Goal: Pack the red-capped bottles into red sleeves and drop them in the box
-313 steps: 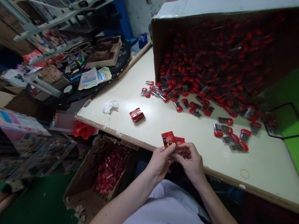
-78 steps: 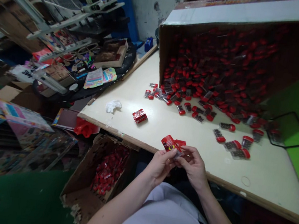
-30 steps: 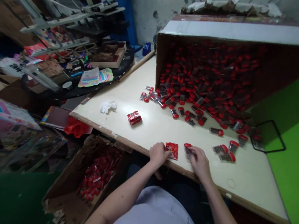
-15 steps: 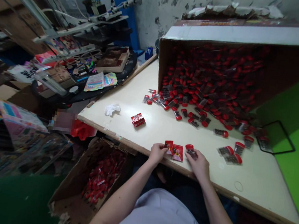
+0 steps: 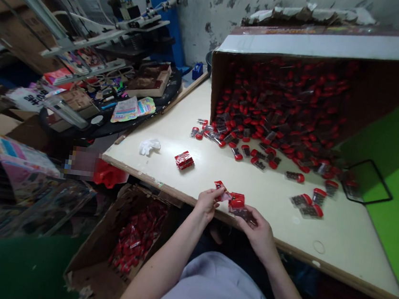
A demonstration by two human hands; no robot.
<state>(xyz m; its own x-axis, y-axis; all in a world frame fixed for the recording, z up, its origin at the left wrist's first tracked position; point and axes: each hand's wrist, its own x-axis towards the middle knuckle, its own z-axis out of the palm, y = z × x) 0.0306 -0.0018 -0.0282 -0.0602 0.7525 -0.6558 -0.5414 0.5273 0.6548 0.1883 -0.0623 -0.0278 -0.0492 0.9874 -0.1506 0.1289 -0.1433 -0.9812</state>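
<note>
Near the table's front edge my left hand (image 5: 208,202) pinches a small red card (image 5: 221,188), which is tilted. Just right of it my right hand (image 5: 255,229) holds a clear packet with a red top and dark contents (image 5: 241,212). The packet lies over or against another red card (image 5: 237,198), so part of that card is hidden. A small stack of red cards (image 5: 184,160) sits on the table (image 5: 207,169), beyond my left hand.
A big cardboard box (image 5: 286,46) on its side spills red-topped packets (image 5: 275,115) onto the table. Crumpled white material (image 5: 149,146) lies at left, a rubber band (image 5: 318,247) at right. Below the table's left edge stands an open carton (image 5: 98,234) holding red packets. A black wire frame (image 5: 368,182) is at right.
My right hand has moved left, bringing its packet onto or against the second red card. The card in my left hand has turned and tilted.
</note>
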